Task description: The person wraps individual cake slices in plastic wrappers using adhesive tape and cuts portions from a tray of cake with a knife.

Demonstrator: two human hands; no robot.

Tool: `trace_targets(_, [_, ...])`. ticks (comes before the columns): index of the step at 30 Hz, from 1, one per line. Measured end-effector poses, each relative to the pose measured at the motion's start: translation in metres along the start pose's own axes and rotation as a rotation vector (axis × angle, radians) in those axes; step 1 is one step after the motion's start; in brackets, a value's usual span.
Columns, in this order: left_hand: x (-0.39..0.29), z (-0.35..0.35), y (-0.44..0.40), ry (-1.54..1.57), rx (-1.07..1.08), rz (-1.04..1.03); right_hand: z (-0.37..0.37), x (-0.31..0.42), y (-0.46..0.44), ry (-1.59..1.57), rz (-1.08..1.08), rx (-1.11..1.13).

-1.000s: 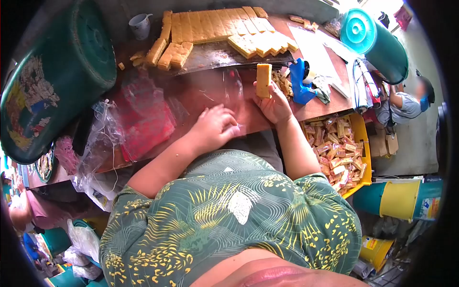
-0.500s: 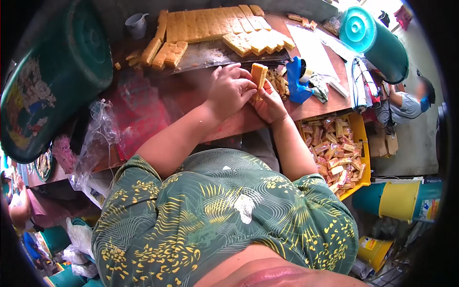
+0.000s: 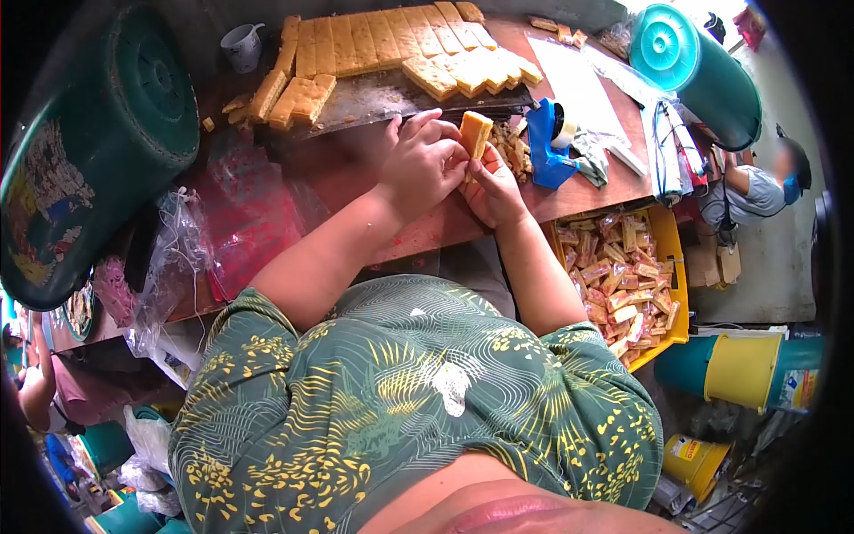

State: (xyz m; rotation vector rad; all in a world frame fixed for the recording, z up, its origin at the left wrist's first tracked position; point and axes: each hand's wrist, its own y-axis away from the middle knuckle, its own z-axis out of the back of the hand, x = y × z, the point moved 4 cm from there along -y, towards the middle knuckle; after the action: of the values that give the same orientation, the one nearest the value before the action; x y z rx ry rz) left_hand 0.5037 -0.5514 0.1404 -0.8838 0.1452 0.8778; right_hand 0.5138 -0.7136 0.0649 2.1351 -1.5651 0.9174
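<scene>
A slim rectangular cake slice [image 3: 476,135] stands upright between my two hands above the table. My right hand [image 3: 494,191] grips its lower part with the thumb and fingers. On the other side, my left hand [image 3: 422,166] is partly closed, its thumb and forefinger pinched at the slice's lower edge; its other fingers are curled loosely. Whether a thin wrapper is around the slice I cannot tell. Behind my hands, rows of cut cake [image 3: 365,43] lie on a dark tray [image 3: 356,105]. A blue tape dispenser [image 3: 550,147] stands right of my right hand.
Small cake pieces [image 3: 511,149] lie beside the dispenser. A yellow crate [image 3: 678,298] of wrapped slices is at my right. Red plastic sheets [image 3: 253,214] and clear bags [image 3: 182,240] lie left. Green bins [image 3: 156,80] and a white cup [image 3: 240,46] stand behind. Another person [image 3: 752,191] sits far right.
The view has shifted slightly. The slice is tilted a little differently in my right hand, and my left fingers have moved slightly; both hands stay close together around it.
</scene>
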Motion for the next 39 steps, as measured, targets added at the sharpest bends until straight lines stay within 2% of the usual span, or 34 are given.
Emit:
trace_targets(7, [-0.002,0.0,-0.01,-0.053,0.025,-0.077,-0.001,0.0,0.001,0.011,0.026,0.015])
trace_targets(10, [0.002,0.019,-0.03,-0.016,-0.104,-0.031,-0.001,0.0,0.002,-0.006,0.01,-0.014])
trace_targets(13, [-0.009,0.036,-0.059,0.081,-0.124,-0.151,0.0,0.0,0.0,0.01,-0.014,-0.014])
trace_targets(14, [-0.02,0.038,-0.065,0.025,-0.081,-0.207,-0.001,0.0,0.0,0.01,-0.003,-0.014])
trace_targets(17, [-0.037,0.04,-0.069,-0.063,-0.134,-0.353,-0.004,0.001,0.001,0.002,0.02,-0.016])
trace_targets(21, [-0.001,0.067,-0.043,0.132,0.104,-0.194,0.005,0.002,0.003,0.035,0.029,-0.019])
trace_targets(22, [0.027,0.07,-0.028,0.078,0.168,-0.21,0.007,0.002,0.003,0.041,0.034,-0.005])
trace_targets(24, [0.077,0.07,0.018,0.0,0.311,-0.079,0.008,0.002,0.004,0.058,0.01,-0.028])
trace_targets(26, [0.088,0.083,0.066,-0.174,0.613,0.203,0.007,0.0,0.001,0.081,-0.001,-0.027])
trace_targets(27, [0.082,0.087,0.085,-0.259,0.697,0.304,0.004,-0.002,0.002,0.165,-0.008,-0.017])
trace_targets(29, [0.077,0.09,0.107,-0.271,0.603,0.306,-0.01,-0.005,-0.001,0.333,-0.023,0.011])
trace_targets(31, [0.068,0.089,0.119,-0.321,0.577,0.356,-0.03,-0.012,-0.002,0.838,-0.016,0.002])
trace_targets(33, [0.063,0.089,0.125,-0.338,0.562,0.397,-0.07,-0.014,-0.003,1.416,0.189,0.217])
trace_targets(34, [0.061,0.09,0.126,-0.334,0.559,0.409,-0.088,-0.016,-0.003,1.533,0.161,0.244])
trace_targets(35, [0.06,0.091,0.126,-0.329,0.556,0.418,-0.1,-0.019,-0.005,1.613,0.237,0.312])
trace_targets(37, [0.062,0.091,0.126,-0.321,0.551,0.415,-0.092,-0.032,-0.012,1.695,0.277,0.396])
trace_targets(39, [0.064,0.091,0.125,-0.317,0.547,0.406,-0.081,-0.035,-0.007,1.684,0.255,0.379])
